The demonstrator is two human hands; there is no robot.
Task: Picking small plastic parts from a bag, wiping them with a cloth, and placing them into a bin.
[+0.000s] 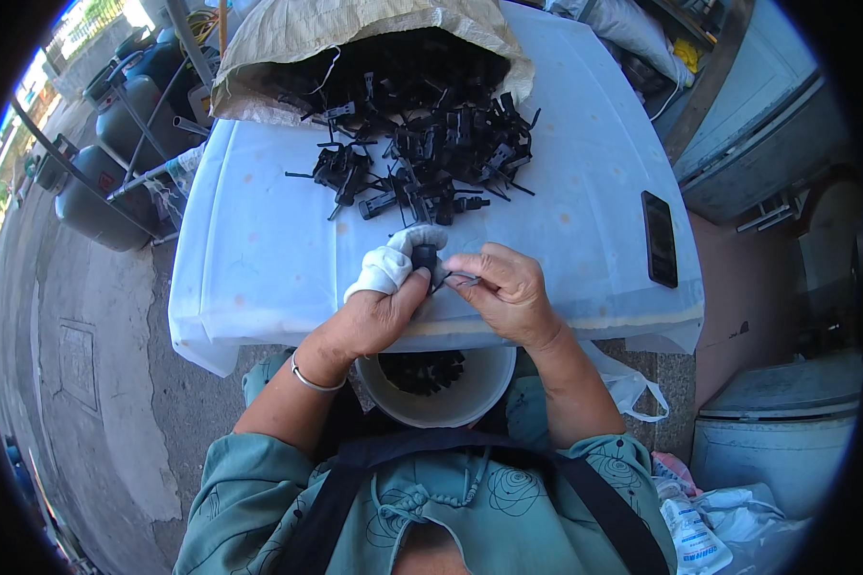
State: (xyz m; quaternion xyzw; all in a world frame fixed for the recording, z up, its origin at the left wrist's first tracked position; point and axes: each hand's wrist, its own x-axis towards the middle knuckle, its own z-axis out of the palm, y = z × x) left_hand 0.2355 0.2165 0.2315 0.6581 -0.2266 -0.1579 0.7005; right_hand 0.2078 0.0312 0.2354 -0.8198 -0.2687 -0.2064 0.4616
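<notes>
My left hand (389,292), partly covered by a white glove with the thumb bare, grips a small black plastic part (424,257) over the near edge of the table. Bare fingers of my right hand (504,289) pinch a thin dark strip (462,277) beside that part; whether the strip is joined to it I cannot tell. Beyond my hands lies a heap of similar black plastic parts (431,153) with thin prongs sticking out. The heap spills from the mouth of a woven sack (249,67). Below the table edge, a white bucket (494,388) holds several dark pieces.
A white cloth (259,259) covers the table. Toward its right edge lies a black phone (659,240). Grey gas cylinders (101,201) stand at the left. A metal cabinet (777,422) and plastic bags (729,517) are at the lower right.
</notes>
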